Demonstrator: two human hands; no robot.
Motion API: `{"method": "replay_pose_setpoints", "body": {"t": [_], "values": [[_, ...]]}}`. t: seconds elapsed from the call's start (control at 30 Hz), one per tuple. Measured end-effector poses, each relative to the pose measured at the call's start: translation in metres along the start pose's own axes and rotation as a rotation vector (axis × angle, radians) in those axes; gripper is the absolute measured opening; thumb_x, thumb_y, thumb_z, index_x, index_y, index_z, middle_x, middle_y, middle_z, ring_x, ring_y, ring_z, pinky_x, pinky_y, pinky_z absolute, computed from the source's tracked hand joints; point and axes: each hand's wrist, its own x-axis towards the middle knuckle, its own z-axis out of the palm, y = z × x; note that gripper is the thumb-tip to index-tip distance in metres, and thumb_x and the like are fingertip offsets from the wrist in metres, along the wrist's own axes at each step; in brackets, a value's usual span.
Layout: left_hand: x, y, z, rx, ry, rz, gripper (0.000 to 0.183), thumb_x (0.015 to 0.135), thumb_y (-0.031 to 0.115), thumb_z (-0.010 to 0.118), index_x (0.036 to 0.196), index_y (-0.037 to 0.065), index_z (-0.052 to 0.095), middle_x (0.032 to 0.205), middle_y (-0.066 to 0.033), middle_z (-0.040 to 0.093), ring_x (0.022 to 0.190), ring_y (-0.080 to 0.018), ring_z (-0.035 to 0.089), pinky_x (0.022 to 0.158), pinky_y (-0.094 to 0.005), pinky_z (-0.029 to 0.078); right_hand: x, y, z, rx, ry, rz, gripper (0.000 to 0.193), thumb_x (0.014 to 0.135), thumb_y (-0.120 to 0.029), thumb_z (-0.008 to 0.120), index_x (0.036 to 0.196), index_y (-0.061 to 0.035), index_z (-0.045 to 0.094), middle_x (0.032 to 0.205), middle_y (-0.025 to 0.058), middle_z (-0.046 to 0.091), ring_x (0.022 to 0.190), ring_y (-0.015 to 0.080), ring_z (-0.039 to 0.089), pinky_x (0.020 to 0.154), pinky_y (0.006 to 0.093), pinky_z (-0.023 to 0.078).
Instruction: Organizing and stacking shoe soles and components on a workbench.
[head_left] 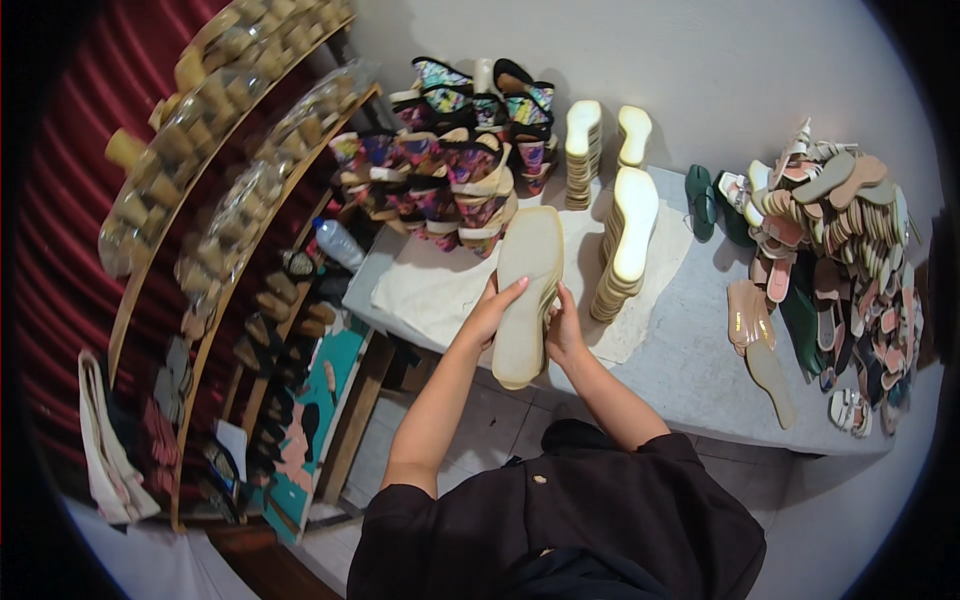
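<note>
Between my two hands is a stack of beige shoe soles point(530, 260), held upright over the near edge of the grey table point(690, 350). My left hand point(492, 310) grips its left side, thumb lying across the top sole. On the right side my right hand point(565, 325) wraps the stack's edge. Just right of it stands a tall stack of pale, shiny soles point(630, 230) on a cream cloth point(430, 290). Two smaller stacks of soles, one wider point(583, 140) and one narrower point(634, 135), rise behind it near the wall.
Colourful patterned wedge sandals point(450, 170) are piled at the table's back left. A big heap of sandals and soles point(840, 220) covers its right end, with loose tan insoles point(750, 320) in front. To the left, slanted shelves point(270, 190) hold bagged heels; a water bottle point(338, 243) stands beside them.
</note>
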Motion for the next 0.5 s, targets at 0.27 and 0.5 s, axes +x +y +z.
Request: {"method": "replay_pose_setpoints", "body": {"t": [0.27,0.5], "values": [[0.096,0.004,-0.014,-0.049,-0.112,-0.159,0.064,0.085,0.036,0.058,0.134,0.005,0.031,0.120,-0.0106,0.050,0.105,-0.0193,0.053,0.088,-0.0331,0.044,0.076,-0.015,-0.012,0.179,0.096,-0.113,0.054,0.085,-0.045,0.047,0.121,-0.0053,0.043,0.110,0.0109,0.055,0.097,0.0238,0.058,0.085,0.0372,0.048],[0.155,0.001,-0.016,-0.066,-0.199,-0.244,0.056,0.086,0.035,0.057,0.128,0.003,0.040,0.115,-0.0102,0.054,0.100,-0.0192,0.055,0.085,-0.0325,0.046,0.118,-0.027,-0.019,0.228,0.200,-0.224,0.056,0.086,-0.045,0.045,0.125,-0.0042,0.041,0.116,0.0122,0.053,0.102,0.0235,0.055,0.088,0.0360,0.045]]}}
